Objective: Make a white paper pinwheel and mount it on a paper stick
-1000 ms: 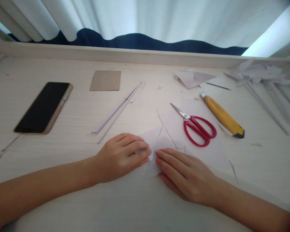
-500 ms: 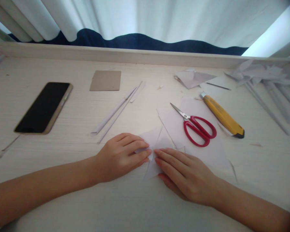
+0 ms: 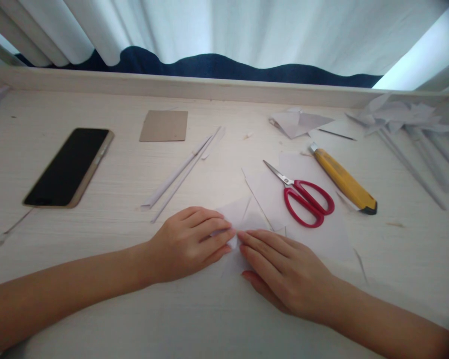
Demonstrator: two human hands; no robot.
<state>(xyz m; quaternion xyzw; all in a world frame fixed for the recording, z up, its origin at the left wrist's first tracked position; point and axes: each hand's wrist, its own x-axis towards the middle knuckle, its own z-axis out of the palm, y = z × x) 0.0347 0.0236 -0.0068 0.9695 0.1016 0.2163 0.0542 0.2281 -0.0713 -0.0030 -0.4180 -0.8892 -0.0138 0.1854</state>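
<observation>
Most of the folded white paper (image 3: 243, 215) lay hidden under the two hands, and its pale edges were hard to pick out against the light desk (image 3: 108, 229), so its full outline could not be made out. The part that showed sat at the near middle of the desk, just short of the red scissors (image 3: 309, 202). Its visible corners pointed away from the person; its long axis seemed to run from near to far, though the cover made that uncertain.

The left hand (image 3: 189, 244) lay flat, fingers stretched out and pressing the paper down – gripping nothing. The right hand (image 3: 284, 271) lay equally flat on it, fingertips almost meeting the left's.

Compared with half a second before, the right hand had slid slightly leftward, covering more of the paper's near flap – the left hand had hardly shifted.
</observation>
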